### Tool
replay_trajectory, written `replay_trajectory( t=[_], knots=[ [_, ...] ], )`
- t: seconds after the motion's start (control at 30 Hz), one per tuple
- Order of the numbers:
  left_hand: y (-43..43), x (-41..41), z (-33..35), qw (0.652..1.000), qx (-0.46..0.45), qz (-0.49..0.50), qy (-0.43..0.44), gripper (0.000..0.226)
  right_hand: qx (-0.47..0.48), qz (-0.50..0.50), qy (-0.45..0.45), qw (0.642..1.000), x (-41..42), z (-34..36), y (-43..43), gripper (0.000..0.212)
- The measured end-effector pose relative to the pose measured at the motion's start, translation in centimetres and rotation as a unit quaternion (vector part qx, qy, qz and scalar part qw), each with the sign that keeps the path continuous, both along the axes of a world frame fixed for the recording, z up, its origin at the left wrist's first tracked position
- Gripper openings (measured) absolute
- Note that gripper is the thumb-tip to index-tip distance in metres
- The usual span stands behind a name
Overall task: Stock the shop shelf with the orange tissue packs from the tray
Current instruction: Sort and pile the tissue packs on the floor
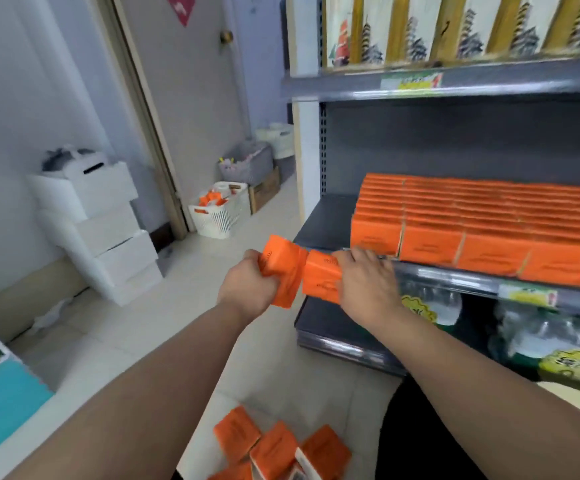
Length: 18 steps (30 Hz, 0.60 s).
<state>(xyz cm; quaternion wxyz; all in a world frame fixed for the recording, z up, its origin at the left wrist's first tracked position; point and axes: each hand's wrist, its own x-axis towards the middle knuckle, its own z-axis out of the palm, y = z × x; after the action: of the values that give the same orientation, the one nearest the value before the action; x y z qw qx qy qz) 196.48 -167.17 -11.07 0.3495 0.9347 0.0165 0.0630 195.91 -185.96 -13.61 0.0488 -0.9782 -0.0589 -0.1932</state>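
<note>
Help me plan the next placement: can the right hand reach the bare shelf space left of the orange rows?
Probably yes. The right hand, gripping an orange pack, is at the shelf edge; nothing stands between it and the bare strip.

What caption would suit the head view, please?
Left hand and right hand hold orange tissue packs at the shelf.

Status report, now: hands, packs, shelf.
Left grip holds orange pack, right grip a second pack, at shelf edge. Stocked rows nearly full; gap at left end. Nothing blocking.
</note>
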Motion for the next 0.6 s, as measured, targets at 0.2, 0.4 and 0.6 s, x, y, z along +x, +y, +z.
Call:
replay_trajectory(
  t=[0.2,0.4,0.6],
  knots=[
    [-1.5,3.4,3.3,0.999,0.016,-0.034,-0.006,0.032,0.026,-0.051,-0.041,0.998,3.3,4.9,-3.5,0.051],
    [-4.2,13.4,4.4,0.995,0.069,-0.075,0.007,0.033,0.04,-0.107,-0.048,0.992,11.5,7.4,-6.4,0.048],
    [-8.7,26.3,3.5,0.974,0.191,-0.116,-0.032,0.028,0.005,-0.194,-0.043,0.98,20.5,8.1,-11.6,0.053]
  ],
)
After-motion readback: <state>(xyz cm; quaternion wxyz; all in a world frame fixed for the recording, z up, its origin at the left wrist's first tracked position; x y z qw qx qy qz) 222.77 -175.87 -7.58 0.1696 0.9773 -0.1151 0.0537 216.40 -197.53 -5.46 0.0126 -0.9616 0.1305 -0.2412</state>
